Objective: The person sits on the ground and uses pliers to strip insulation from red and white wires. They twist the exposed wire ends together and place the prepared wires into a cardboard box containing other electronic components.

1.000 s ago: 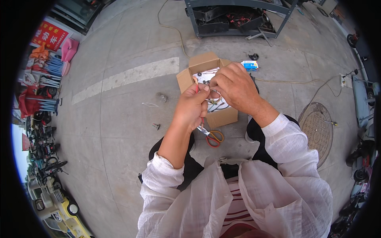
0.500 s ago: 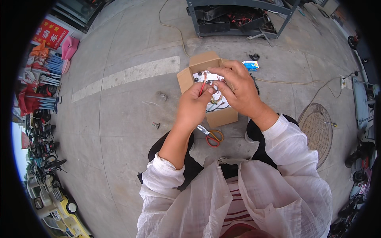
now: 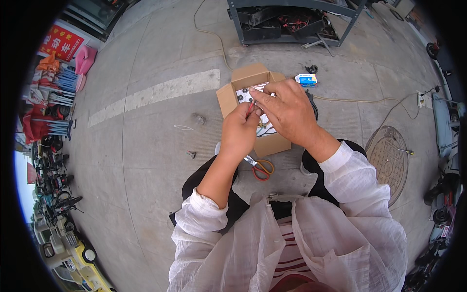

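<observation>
The red wire [image 3: 251, 106] sits at the tip of the left grip [image 3: 238, 130], above the box; only a short length shows, and its far end runs in at the fingertips of the right grip [image 3: 288, 109]. The left grip is pinching the wire between thumb and bent fingers. The right grip is bent over from the right, index finger stretched out just beyond the wire and thumb close beside it; whether it pinches anything I cannot tell, as its own fingers hide the spot. Below both is the open box [image 3: 272, 145], its flaps folded outward, with a white lining, small black round parts [image 3: 244, 91] toward the far left and thin wires [image 3: 265, 129] in the near part. Just near of the box, between the knees, lie scissors [image 3: 263, 170] with red and orange handles, blades pointing far and left. Right of the box's far side, a blue and white pack [image 3: 306, 81] lies on the floor [image 3: 160, 160], with a black part [image 3: 311, 69] just beyond it. To the left of the box are a clear wad [image 3: 198, 118] and a small metal piece [image 3: 191, 154]. A manhole cover [image 3: 387, 170] lies well to the right, and a metal rack [image 3: 292, 4] stands at the far side.
</observation>
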The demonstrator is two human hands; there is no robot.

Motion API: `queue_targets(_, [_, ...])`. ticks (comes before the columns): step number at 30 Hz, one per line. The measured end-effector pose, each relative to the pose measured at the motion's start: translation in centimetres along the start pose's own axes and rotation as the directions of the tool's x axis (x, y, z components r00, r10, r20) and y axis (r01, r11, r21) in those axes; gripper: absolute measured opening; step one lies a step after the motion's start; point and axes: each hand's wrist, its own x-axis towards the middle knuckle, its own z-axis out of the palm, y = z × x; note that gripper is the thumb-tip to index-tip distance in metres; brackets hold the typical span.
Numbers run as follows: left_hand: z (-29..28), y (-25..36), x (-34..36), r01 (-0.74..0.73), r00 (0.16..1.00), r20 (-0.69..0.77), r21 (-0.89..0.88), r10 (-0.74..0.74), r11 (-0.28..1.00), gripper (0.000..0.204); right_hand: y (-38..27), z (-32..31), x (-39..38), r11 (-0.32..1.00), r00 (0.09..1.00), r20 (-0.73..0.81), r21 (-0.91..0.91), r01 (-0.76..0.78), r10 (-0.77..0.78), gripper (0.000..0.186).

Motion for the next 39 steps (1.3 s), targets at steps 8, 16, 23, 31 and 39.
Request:
queue_targets(8, [-0.2,0.4,-0.1,0.036,0.999,-0.011,0.057,-0.035,0.998,0.017,-0.1,0.3,-0.2,0.993,0.996,-0.033,0.089,-0.081,0.084,0.021])
queue_targets(16, [-0.2,0.7,-0.4,0.019,0.999,0.037,0.142,-0.024,0.99,0.019,0.1,0.6,-0.2,0.98,0.986,0.059,0.114,-0.161,0.156,0.011])
queue_targets(23, [1.6,-0.1,-0.7,0.062,0.998,-0.01,0.037,-0.062,0.997,0.017,0.0,1.9,-0.2,0.968,0.971,0.039,0.085,-0.237,0.235,0.01])
queue_targets(31, [2.2,-0.7,-0.6,0.055,0.998,-0.021,-0.04,-0.056,0.998,0.016,0.4,2.6,-0.2,0.964,0.966,-0.026,0.081,-0.253,0.256,0.008])
queue_targets(39, [2.8,-0.9,-1.3,0.061,0.998,0.001,-0.018,-0.061,0.998,0.017,2.2,2.9,0.4,0.948,0.94,-0.125,0.046,-0.314,0.317,0.008])
